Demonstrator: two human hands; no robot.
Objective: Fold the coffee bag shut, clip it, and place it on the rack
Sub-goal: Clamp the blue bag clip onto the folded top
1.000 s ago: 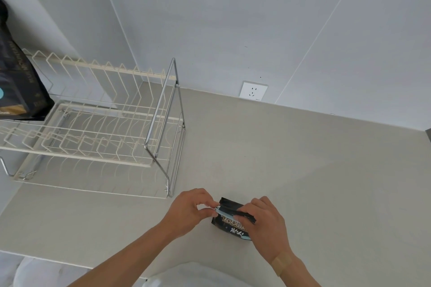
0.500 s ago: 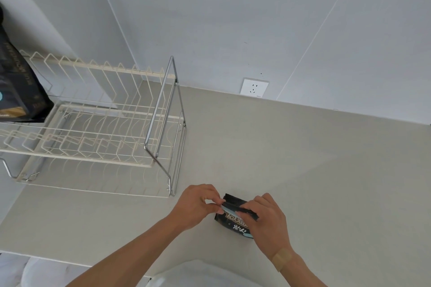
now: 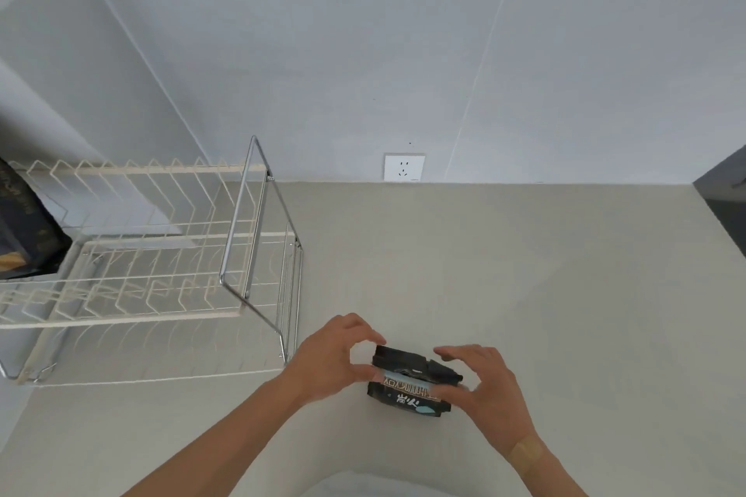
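Observation:
A small black coffee bag (image 3: 407, 395) with white and gold print lies on the beige counter (image 3: 524, 295) near its front edge. The bag's top is folded over, and a light-blue clip (image 3: 403, 375) runs along the fold. My left hand (image 3: 331, 355) curls thumb and forefinger around the bag's left end. At the right end, my right hand (image 3: 484, 383) has its thumb on the clip and its fingers spread just above the fold. The cream and chrome wire rack (image 3: 161, 315) stands to the left of the bag, a hand's width away.
A larger dark bag (image 3: 24, 238) sits on the rack's far left. A white wall socket (image 3: 403, 167) is behind the counter. A dark surface (image 3: 726, 206) borders the counter at right. Something white (image 3: 363, 484) shows at the bottom edge.
My hands have slid apart from the middle of the fold to the bag's two ends, and their fingers have loosened. The view has tilted and shifted right.

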